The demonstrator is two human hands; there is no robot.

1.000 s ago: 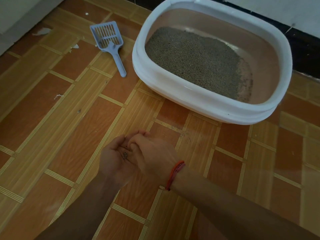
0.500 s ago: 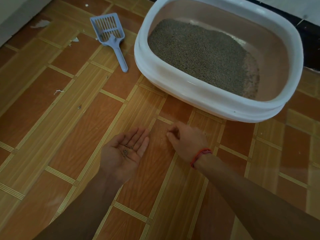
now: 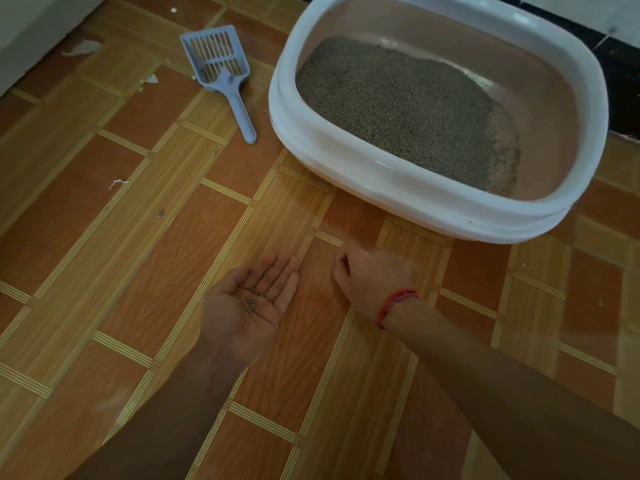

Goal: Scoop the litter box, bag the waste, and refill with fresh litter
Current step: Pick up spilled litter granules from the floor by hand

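Note:
A white litter box (image 3: 408, 197) with a pinkish inside stands on the floor at the upper right. Grey litter (image 3: 398, 102) covers most of its bottom, thinning toward the right end. A blue slotted scoop (image 3: 221, 64) lies on the floor left of the box, handle pointing toward me. My left hand (image 3: 242, 306) is held palm up below the box, with a few litter grains (image 3: 254, 301) resting in it. My right hand (image 3: 370, 275), with a red thread at the wrist, is knuckles up, its fingertips pinched together against the floor beside tiny specks (image 3: 329, 271).
The floor is wood-pattern vinyl in orange and tan panels. White scraps (image 3: 81, 48) and small bits of debris (image 3: 119, 183) lie at the left. A pale wall or cabinet edge (image 3: 31, 26) runs along the upper left, and a dark skirting (image 3: 620, 64) sits behind the box.
My right hand left my left palm and moved right, down to the floor in front of the box. My left hand stayed palm up with the grains in it.

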